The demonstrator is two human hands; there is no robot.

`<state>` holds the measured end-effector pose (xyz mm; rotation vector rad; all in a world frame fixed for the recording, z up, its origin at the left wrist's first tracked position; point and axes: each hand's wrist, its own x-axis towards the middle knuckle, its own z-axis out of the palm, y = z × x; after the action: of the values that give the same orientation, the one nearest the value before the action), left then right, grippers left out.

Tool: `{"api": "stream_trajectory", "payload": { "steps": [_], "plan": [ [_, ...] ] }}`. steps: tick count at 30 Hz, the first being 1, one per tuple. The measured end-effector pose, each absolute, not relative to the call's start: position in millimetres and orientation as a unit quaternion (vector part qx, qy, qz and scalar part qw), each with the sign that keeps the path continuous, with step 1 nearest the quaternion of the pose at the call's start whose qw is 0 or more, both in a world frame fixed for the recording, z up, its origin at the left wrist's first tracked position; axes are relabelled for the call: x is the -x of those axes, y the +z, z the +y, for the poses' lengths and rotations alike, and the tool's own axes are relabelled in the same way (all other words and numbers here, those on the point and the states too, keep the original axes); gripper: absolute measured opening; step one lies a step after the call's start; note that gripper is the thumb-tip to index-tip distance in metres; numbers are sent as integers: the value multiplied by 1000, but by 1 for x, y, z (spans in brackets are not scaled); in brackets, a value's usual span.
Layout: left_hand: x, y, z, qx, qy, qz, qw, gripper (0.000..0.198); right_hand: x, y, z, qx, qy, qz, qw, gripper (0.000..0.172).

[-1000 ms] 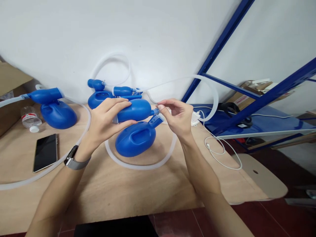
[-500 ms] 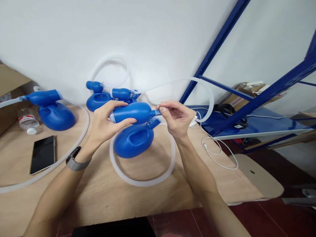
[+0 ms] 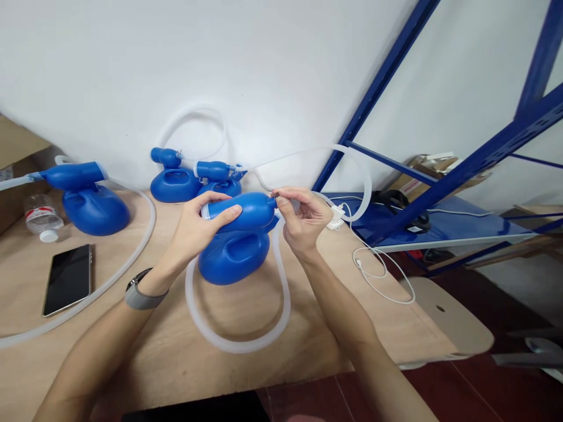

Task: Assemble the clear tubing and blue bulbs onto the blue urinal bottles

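My left hand (image 3: 203, 220) is wrapped round a blue plastic urinal funnel (image 3: 244, 211), thumb on top. The funnel lies sideways, its pale rim to the left and its narrow end to the right. At that narrow end, my right hand (image 3: 303, 217) pinches a small dark metal clip (image 3: 275, 196) between thumb and fingertips; much of it is hidden by the fingers. Below the funnel stands a blue urinal bottle (image 3: 229, 264) on the table. A translucent hose (image 3: 237, 346) loops round the front of this bottle.
More blue bottles with funnels and hoses stand at the left (image 3: 97, 211) and back (image 3: 176, 184). A phone (image 3: 68, 281), a water bottle (image 3: 44, 220) and a hose (image 3: 127, 264) lie left. A white cable (image 3: 382, 302) and blue metal shelf (image 3: 440, 223) are to the right.
The funnel has come down slightly, nearer the bottle. My right hand has shifted left and down against the funnel's narrow end. The front hose loop has moved left and lower.
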<state>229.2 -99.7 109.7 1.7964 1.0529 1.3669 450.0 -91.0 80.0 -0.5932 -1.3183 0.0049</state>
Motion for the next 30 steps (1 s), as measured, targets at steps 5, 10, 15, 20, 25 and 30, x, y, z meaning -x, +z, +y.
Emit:
{"api": "stream_trajectory", "payload": {
  "steps": [5, 10, 15, 20, 25, 30],
  "plan": [
    [-220, 116, -101, -715, 517, 405, 239, 54, -455, 87, -93, 256, -5, -613, 747, 18],
    [-211, 117, -99, -733, 526, 402, 156, 50, -469, 90, -95, 299, 11, -675, 675, 22],
    [-199, 124, -94, -745, 515, 400, 142, 52, -492, 106, -102, 327, -18, -752, 572, 53],
    [-184, 131, -86, -797, 437, 386, 159, 62, -501, 113, -108, 353, 11, -797, 489, 26],
    [-178, 132, -90, -861, 414, 293, 32, 65, -488, 105, -114, 355, -57, -812, 459, 24],
    [-185, 130, -99, -894, 388, 226, -9, 36, -473, 93, -116, 341, -75, -839, 417, 24]
  ]
}}
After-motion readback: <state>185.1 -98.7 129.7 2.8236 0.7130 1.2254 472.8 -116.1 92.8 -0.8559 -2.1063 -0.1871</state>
